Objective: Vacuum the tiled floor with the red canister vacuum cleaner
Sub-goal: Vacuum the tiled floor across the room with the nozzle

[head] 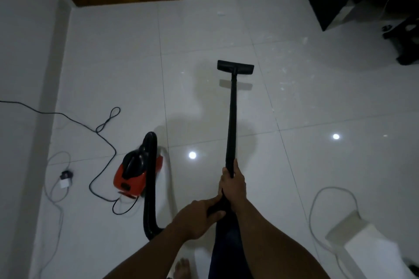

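- Well left of the hands: small white plug block [64, 182] on a thin pale cable, lying on the glossy, pale, square-tiled floor [113, 52].
- Nearer, still left of the hands: slim black power cord [103, 128], looped, snaking to the red canister vacuum cleaner [133, 176]; rounded plastic shell, black top handle, standing on the tiles.
- Between canister and hands: thick black hose [149, 188], bent in a U.
- Left hand [199, 217]: fingers curled round the tube's black grip end.
- Right hand [233, 184]: wrapped round the rigid black wand [231, 120], just ahead of the left.
- Far ahead of the hands: flat rectangular floor head [235, 67]; pale specks [285, 84] to its right.
- Right of the hands: white cable loop [335, 187], pale box [349, 226].
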